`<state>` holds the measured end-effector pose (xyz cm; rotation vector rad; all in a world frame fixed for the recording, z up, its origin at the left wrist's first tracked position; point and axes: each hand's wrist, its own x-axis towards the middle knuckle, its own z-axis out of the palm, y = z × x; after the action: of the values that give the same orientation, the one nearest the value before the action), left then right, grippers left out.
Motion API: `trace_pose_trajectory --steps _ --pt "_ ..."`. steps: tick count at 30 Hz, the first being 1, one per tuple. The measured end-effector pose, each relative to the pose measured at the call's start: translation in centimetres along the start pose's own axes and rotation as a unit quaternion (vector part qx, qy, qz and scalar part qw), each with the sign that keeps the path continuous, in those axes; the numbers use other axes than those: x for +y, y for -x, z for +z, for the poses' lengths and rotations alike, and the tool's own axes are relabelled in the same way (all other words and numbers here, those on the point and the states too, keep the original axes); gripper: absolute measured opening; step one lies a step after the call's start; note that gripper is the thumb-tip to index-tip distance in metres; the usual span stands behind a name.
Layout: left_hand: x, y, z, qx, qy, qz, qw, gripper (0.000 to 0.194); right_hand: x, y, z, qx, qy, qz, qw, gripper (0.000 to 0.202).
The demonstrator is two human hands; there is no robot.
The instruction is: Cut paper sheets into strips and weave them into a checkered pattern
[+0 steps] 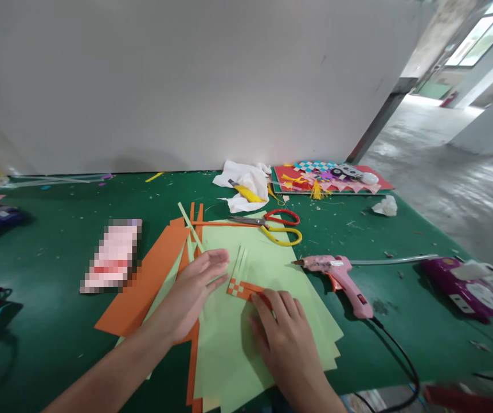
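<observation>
The woven strip piece [237,288] lies on the fanned light green sheets [223,355], its checkered orange-and-green corner inward of the stack's left edge. Two pale tails point toward the back edge of the green table [53,332]; the orange tails run right, under the right hand [287,332]. That hand's fingers curl over their ends, touching them; whether they pinch or only press, I cannot tell. The left hand [201,281] is open and holds nothing, fingers extended just left of the woven corner, with a band of light green paper between.

Long orange strips [194,361] run along the stack's left edge, and a wide orange sheet [152,281] slants out beyond it. The scissors [267,221] lie across the stack's back edge, blades left, handles partly beyond the paper. Bare tabletop shows between them and the white cloth [246,183] with the yellow cutter [247,193] near the wall [177,86].

The pink glue gun [336,275] lies on its side, its nozzle near the stack's right edge; green surface separates its body from the purple case [465,287], which seems to sit near the table's right edge, though blur softens that area.
</observation>
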<state>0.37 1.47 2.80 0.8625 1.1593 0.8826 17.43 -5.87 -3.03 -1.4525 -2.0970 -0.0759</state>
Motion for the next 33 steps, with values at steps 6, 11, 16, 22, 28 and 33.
trace_pose_trajectory --steps 6,11,16,22,28,33 --pt "0.6 0.2 0.2 0.003 0.013 -0.029 0.999 0.024 0.1 0.0 0.1 0.003 -0.004 0.002 1.000 0.022" --pt "0.3 -0.1 0.3 0.001 -0.048 -0.025 0.999 0.032 0.1 0.0 0.1 0.001 -0.014 0.008 1.000 0.021" --pt "0.0 0.0 0.3 -0.043 -0.203 -0.031 0.978 0.065 0.1 0.1 0.1 -0.002 -0.017 0.011 1.000 0.020" --pt "-0.4 -0.3 0.7 -0.042 -0.290 0.011 0.956 0.074 0.1 0.1 -0.1 -0.002 -0.026 0.010 1.000 0.020" --pt "-0.4 -0.3 0.9 -0.033 -0.351 0.074 0.933 0.063 0.0 -0.1 -0.4 0.004 -0.055 0.019 0.998 0.020" --pt "-0.3 0.1 0.6 -0.057 -0.331 0.072 0.939 0.063 0.3 0.1 -1.0 0.058 -0.107 0.037 0.992 0.022"
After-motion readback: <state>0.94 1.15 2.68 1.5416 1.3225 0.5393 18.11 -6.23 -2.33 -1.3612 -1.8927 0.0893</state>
